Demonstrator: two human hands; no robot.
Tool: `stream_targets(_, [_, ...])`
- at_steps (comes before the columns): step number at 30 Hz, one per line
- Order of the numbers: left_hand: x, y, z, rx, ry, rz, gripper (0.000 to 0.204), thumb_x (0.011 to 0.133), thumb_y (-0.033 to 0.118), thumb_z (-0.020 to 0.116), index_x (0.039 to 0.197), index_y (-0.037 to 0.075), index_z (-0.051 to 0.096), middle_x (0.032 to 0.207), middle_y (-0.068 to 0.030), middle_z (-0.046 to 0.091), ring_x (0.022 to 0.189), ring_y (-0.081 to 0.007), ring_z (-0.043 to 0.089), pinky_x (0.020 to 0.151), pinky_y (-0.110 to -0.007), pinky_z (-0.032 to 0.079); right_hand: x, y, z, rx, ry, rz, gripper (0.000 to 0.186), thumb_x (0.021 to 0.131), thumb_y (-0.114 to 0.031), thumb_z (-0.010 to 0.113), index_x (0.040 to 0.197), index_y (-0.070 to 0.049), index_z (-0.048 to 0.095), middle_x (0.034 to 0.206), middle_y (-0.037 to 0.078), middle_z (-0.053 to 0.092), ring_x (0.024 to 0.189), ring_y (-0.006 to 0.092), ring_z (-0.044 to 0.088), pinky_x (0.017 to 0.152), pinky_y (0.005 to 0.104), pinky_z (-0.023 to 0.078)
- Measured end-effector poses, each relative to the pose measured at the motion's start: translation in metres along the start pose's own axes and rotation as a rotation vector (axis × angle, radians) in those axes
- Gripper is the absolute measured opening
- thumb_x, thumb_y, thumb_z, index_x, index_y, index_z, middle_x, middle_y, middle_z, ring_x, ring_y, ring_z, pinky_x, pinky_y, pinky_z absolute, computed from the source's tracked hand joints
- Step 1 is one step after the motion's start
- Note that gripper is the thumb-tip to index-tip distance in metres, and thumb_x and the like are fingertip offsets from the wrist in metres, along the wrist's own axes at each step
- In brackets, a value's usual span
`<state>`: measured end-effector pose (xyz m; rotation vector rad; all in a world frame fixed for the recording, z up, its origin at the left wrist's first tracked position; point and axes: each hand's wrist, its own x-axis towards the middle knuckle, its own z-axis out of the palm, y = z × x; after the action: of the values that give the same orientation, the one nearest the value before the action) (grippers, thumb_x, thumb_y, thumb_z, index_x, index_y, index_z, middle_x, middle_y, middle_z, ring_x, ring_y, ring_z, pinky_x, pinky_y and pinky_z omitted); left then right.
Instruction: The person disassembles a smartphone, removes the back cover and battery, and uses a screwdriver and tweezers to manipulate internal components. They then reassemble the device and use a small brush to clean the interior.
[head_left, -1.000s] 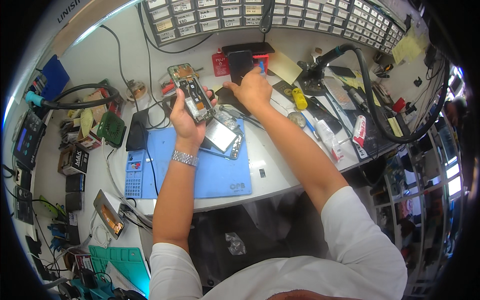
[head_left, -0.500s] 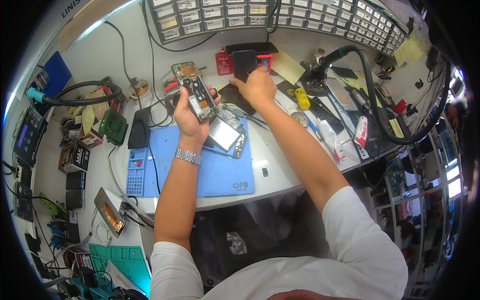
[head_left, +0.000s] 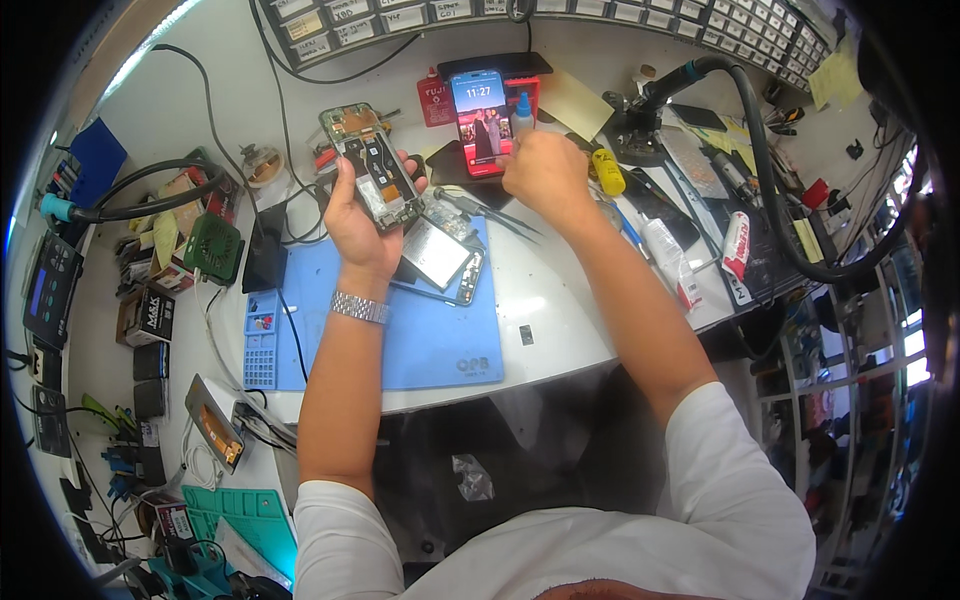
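Note:
My left hand [head_left: 362, 225] grips an opened phone chassis [head_left: 372, 165], its inner parts facing up, thumb along one side and fingertips at the other. My right hand [head_left: 548, 178] is curled beside the lower right edge of an upright phone [head_left: 481, 122] with its screen lit. Its fingertips are mostly hidden, so whatever they hold does not show. Just beyond that hand is a small bottle with a blue cap [head_left: 523, 108]. Below the chassis, a silver battery-like block [head_left: 437, 254] and a phone frame [head_left: 470, 282] lie at the blue mat's [head_left: 420, 340] upper edge.
Tweezers [head_left: 500, 215] lie right of the mat. Farther right are a yellow bottle [head_left: 607, 172], a white tube [head_left: 670, 262] and a red-and-white tube [head_left: 735, 245]. A thick black hose [head_left: 765, 170] arches over the right side. Labelled drawers [head_left: 400, 18] line the back.
The upright phone's screen has gone from dark to lit. My right hand has shifted right and curled beside it. My left hand still holds the chassis; the whole view has shifted slightly.

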<state>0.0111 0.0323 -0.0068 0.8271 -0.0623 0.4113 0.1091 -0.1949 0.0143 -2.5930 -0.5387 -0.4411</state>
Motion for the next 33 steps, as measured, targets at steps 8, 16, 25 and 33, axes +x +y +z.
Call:
stream_targets(8, [-0.001, -0.003, 0.001, 0.017, -0.026, -0.015, 0.063, 0.118, 0.051, 0.039, 0.147, -0.003, 0.056, 0.133, -0.0241, 0.070, 0.123, -0.0375, 0.072, 0.107, -0.057, 0.060, 0.014, 0.008, 0.019, -0.021, -0.144, -0.069, 0.030, 0.100, -0.019, 0.060, 0.126, -0.016, 0.074, 0.106, 0.017, 0.081, 0.103, 0.0412, 0.076, 0.089, 0.0537, 0.058])
stream_targets(16, [-0.002, -0.004, 0.002, 0.028, -0.043, -0.035, 0.063, 0.118, 0.051, 0.039, 0.148, -0.001, 0.056, 0.133, -0.0237, 0.070, 0.123, -0.0381, 0.071, 0.105, -0.057, 0.060, 0.025, 0.022, 0.017, 0.014, -0.027, 0.001, 0.057, 0.096, -0.019, 0.063, 0.151, -0.031, 0.066, 0.110, 0.017, 0.080, 0.105, 0.0392, 0.078, 0.090, 0.0530, 0.060])
stream_targets(25, [-0.003, -0.004, 0.004, 0.038, -0.019, -0.033, 0.063, 0.118, 0.051, 0.039, 0.149, -0.001, 0.055, 0.135, -0.0241, 0.069, 0.123, -0.0386, 0.071, 0.106, -0.057, 0.060, 0.018, 0.026, 0.014, 0.071, -0.019, -0.051, 0.039, 0.102, -0.023, 0.061, 0.136, -0.030, 0.078, 0.114, 0.011, 0.081, 0.107, 0.0364, 0.075, 0.093, 0.0475, 0.059])
stream_targets(33, [-0.002, -0.003, 0.003, 0.022, -0.036, -0.025, 0.063, 0.118, 0.050, 0.040, 0.151, -0.001, 0.054, 0.136, -0.0250, 0.069, 0.123, -0.0384, 0.071, 0.107, -0.057, 0.060, 0.014, 0.011, 0.019, 0.011, -0.145, -0.113, 0.041, 0.100, -0.021, 0.063, 0.136, -0.034, 0.079, 0.111, 0.009, 0.082, 0.104, 0.0353, 0.076, 0.091, 0.0470, 0.059])
